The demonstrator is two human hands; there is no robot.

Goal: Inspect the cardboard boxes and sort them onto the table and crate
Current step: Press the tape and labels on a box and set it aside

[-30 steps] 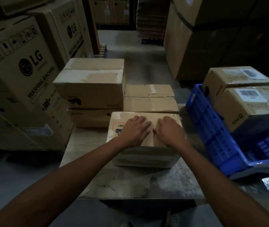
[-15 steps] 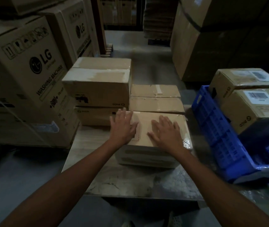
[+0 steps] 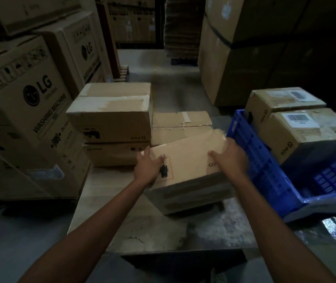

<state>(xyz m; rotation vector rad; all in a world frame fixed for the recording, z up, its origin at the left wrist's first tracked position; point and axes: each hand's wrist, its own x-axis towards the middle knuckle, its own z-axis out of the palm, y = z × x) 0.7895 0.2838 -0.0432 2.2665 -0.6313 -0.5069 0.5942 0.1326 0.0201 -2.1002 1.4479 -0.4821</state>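
Note:
A cardboard box (image 3: 189, 160) with a red dotted label sits tilted over the table (image 3: 163, 231), its far edge raised. My left hand (image 3: 149, 169) grips its left edge with the thumb on top. My right hand (image 3: 231, 158) grips its right far corner. Behind it lies a low taped box (image 3: 180, 124). To the left, two boxes (image 3: 112, 117) are stacked. The blue crate (image 3: 265, 174) on the right carries two labelled boxes (image 3: 306, 133).
Large washing machine cartons (image 3: 26, 111) stand close on the left of the table. Tall cartons (image 3: 234, 58) rise at the back right, with an aisle of floor between. Crumpled plastic wrap (image 3: 330, 227) lies under the crate's near edge.
My hands slid from the box's top to its left edge and right far corner. The box has tipped up and turned, its far edge lifted from the flat position.

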